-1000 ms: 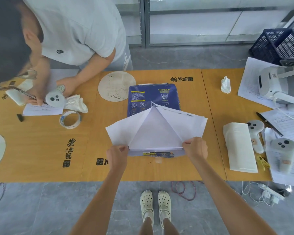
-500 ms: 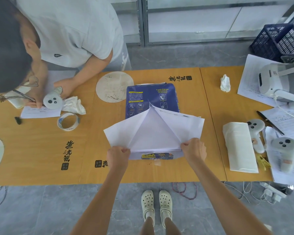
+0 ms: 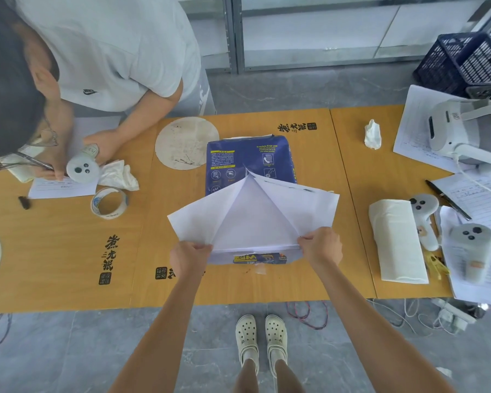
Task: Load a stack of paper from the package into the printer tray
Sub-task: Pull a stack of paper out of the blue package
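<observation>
A blue paper package point(image 3: 250, 160) lies flat in the middle of the wooden table point(image 3: 68, 251). Its near end is torn open, and the white inner wrapper flaps point(image 3: 199, 219) are spread out to the left and right. White paper point(image 3: 253, 222) shows between the flaps. My left hand point(image 3: 189, 258) pinches the near corner of the left flap. My right hand point(image 3: 321, 246) pinches the near corner of the right flap. No printer tray is in view.
Another person point(image 3: 105, 52) leans over the far left of the table, writing. A tape roll point(image 3: 109, 204), a round board point(image 3: 186, 143), a crumpled tissue point(image 3: 372, 134), a folded white cloth point(image 3: 397, 239), controllers point(image 3: 423, 219), a headset point(image 3: 462, 131) and a blue crate point(image 3: 465, 63) surround the package.
Both hands keep their grip on the flaps, which stay spread. The other person has leaned further over the table.
</observation>
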The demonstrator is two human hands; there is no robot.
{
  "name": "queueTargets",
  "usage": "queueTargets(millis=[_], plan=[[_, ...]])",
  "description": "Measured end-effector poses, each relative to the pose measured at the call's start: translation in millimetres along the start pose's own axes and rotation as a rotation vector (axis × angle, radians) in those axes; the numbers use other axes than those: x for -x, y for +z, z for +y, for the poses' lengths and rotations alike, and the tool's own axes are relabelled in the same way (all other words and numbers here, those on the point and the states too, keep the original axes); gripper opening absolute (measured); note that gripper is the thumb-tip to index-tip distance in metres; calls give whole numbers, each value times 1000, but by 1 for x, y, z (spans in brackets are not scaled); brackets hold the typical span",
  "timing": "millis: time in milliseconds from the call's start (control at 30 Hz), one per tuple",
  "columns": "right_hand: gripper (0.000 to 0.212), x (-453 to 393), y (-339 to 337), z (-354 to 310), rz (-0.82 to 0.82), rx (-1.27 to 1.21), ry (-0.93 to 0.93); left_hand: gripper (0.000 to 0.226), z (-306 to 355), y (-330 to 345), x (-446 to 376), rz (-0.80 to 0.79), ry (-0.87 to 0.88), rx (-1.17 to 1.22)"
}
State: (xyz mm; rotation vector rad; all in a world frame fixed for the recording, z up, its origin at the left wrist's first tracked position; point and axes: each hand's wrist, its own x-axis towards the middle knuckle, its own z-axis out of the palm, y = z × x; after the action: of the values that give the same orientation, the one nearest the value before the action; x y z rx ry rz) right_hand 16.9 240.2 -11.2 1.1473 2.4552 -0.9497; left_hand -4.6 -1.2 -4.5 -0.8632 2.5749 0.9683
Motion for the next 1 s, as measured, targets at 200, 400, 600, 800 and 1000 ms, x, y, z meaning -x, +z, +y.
queueTargets(millis=[200, 400, 600, 800, 1000], plan=[[12, -1, -8, -1, -94, -166, 87, 23, -6, -7, -5, -119, -66, 136], [27, 7, -13, 2, -127, -259, 142, 19, -14, -13, -7, -217, -20, 160], [14, 26, -18, 15, -178, -271, 163, 14, -26, -21, 8, -278, 27, 154], [13, 42, -17, 44, -248, -285, 174, 32, -57, -20, 28, -320, 29, 156], [9, 54, -11, 74, -289, -381, 168, 18, -78, -22, 47, -355, -1, 217]])
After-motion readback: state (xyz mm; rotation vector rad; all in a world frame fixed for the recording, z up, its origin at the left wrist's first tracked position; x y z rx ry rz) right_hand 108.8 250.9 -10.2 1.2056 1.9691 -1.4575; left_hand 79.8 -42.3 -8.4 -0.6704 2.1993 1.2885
